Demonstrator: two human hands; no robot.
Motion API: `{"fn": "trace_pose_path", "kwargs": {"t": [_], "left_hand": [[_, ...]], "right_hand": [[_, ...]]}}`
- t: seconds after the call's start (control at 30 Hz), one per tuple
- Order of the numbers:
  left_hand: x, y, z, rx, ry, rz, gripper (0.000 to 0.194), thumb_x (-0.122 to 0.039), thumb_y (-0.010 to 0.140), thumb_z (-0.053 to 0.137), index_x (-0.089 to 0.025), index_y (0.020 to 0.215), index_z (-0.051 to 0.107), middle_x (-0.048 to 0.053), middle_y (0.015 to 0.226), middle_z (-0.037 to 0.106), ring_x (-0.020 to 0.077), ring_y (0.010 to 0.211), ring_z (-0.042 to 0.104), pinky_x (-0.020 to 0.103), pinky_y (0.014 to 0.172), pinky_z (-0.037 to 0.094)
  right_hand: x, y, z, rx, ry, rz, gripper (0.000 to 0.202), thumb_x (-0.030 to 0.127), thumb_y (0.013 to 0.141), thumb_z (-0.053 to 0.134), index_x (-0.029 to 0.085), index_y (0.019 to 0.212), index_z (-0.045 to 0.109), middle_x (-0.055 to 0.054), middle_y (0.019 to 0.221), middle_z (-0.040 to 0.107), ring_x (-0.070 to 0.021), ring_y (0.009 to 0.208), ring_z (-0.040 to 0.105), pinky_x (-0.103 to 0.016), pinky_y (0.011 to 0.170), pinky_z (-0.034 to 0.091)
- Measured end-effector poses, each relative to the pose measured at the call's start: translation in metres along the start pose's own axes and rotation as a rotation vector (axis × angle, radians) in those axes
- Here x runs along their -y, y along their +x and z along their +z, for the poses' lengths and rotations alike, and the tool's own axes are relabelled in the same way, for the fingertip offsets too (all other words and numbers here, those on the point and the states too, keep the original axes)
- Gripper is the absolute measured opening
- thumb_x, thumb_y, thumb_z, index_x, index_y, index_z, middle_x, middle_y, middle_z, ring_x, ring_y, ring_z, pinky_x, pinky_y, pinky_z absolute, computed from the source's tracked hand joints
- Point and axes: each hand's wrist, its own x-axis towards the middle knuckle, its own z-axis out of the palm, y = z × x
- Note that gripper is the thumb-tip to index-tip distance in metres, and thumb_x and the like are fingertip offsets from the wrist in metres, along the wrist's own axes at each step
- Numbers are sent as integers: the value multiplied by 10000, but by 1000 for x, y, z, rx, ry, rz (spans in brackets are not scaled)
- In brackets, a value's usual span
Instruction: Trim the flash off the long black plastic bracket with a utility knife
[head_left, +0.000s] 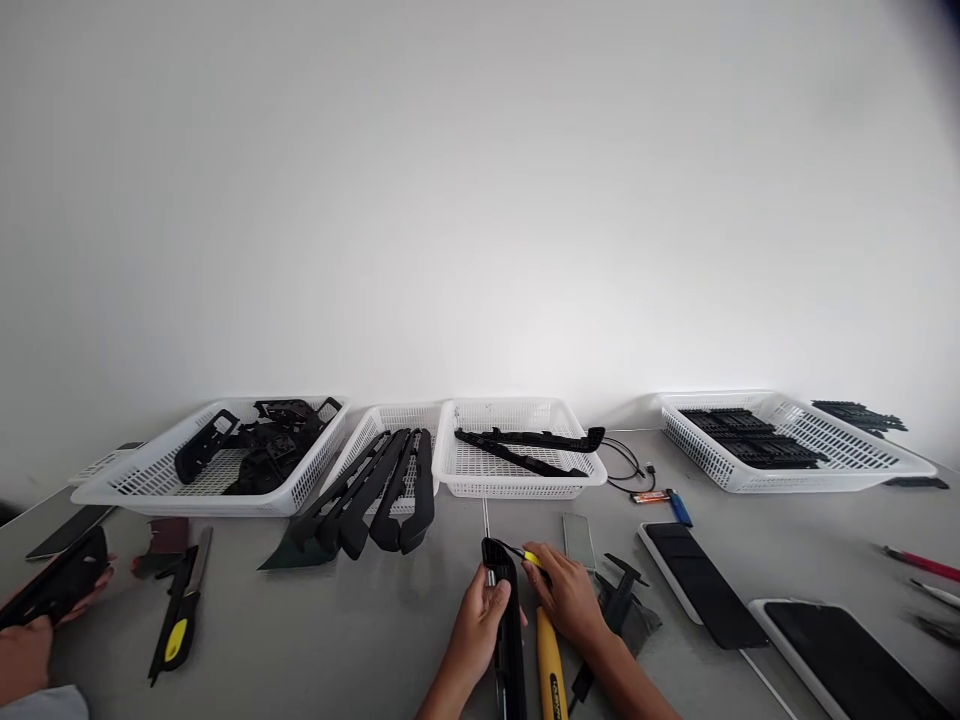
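Observation:
My left hand [480,612] is closed around a long black plastic trim piece [510,650], which stands with its curved end up. In my right hand [570,590] is a slim tool with a yellow-and-black handle [534,560]; its thin dark tip reaches the top end of the trim piece. I cannot make out the exact kind of tip. Just below my right hand lies a thick yellow handle [551,665] with dark lettering. A black caliper-like tool [619,595] is partly hidden behind my right wrist.
White baskets of black parts [105,497] [517,490] [795,484] line the wall. Several trims [386,490] overhang one. At left, another person's hands [30,640] hold a black part near a yellow-black knife [180,630]. Phones [705,585] [847,660] lie right.

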Motion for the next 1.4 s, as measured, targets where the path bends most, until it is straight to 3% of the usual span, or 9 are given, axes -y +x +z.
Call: {"fn": "trace_pose_path", "kwargs": {"t": [0.2, 0.33, 0.43, 0.5, 0.63, 0.7, 0.83, 1.1, 1.4], "left_hand": [[-3, -2, -6, 30, 31, 53, 850, -696, 869, 712, -201, 1512, 461, 32, 791, 696, 214, 754, 672, 325, 693, 544], [2, -8, -5, 1, 12, 32, 1096, -635, 824, 788, -277, 1668, 188, 78, 1043, 729, 221, 832, 685, 344, 699, 580], [4, -17, -1, 13, 14, 16, 1107, -564, 853, 774, -323, 1688, 88, 102, 1221, 694, 183, 759, 672, 368, 714, 601], [2, -24, 2, 14, 37, 6, 1058, -523, 872, 756, -329, 1689, 113, 102, 1244, 681, 179, 748, 669, 378, 730, 599], [-3, -35, 4, 27, 155, 31, 912, -440, 928, 699, -226, 1682, 232, 117, 1159, 717, 264, 1041, 691, 433, 994, 533], [-4, -38, 4, 35, 188, 36, 861, -422, 957, 655, -210, 1684, 244, 117, 1131, 729, 277, 1095, 685, 444, 1054, 493], [-4, -39, 5, 16, 183, 48, 843, -407, 955, 642, -222, 1682, 256, 112, 1152, 728, 273, 1057, 699, 437, 1023, 511], [-3, -39, 5, -3, 190, 53, 812, -352, 948, 623, -191, 1668, 284, 120, 1153, 736, 265, 1002, 700, 430, 957, 534], [-4, -34, 4, -4, 157, 66, 774, -323, 920, 644, -223, 1638, 372, 101, 1166, 756, 263, 1010, 706, 457, 1038, 521]], "right_hand": [[7, 4, -6, 0, 6, 36, 319, 354, 1094, 424, 209, 1129, 706, -77, 951, 784, -200, 848, 783, -251, 721, 568], [20, 7, -17, 21, -8, 83, 286, 338, 1078, 442, 214, 1118, 697, -58, 920, 776, -192, 784, 766, -243, 669, 532], [31, 7, -23, 81, -14, 99, 247, 320, 1066, 470, 230, 1103, 697, -43, 936, 783, -185, 786, 766, -237, 666, 508], [35, 5, -26, 122, -15, 104, 231, 315, 1064, 480, 239, 1097, 695, -34, 955, 786, -186, 817, 771, -234, 678, 499], [38, 4, -29, 141, -31, 138, 265, 322, 1079, 442, 229, 1124, 686, -45, 979, 784, -197, 819, 769, -243, 668, 483], [38, 4, -30, 138, -35, 147, 280, 327, 1080, 431, 227, 1130, 688, -50, 980, 783, -193, 788, 759, -243, 649, 472], [36, 3, -32, 149, -27, 133, 256, 331, 1051, 478, 244, 1104, 712, -32, 965, 781, -177, 750, 743, -238, 640, 469], [31, -11, -26, 109, -18, 171, 306, 364, 1070, 449, 214, 1104, 713, -66, 943, 763, -217, 857, 756, -268, 723, 520], [26, -19, -38, 140, -7, 140, 268, 338, 1061, 471, 221, 1078, 711, -49, 901, 722, -199, 820, 728, -258, 719, 513]]}}
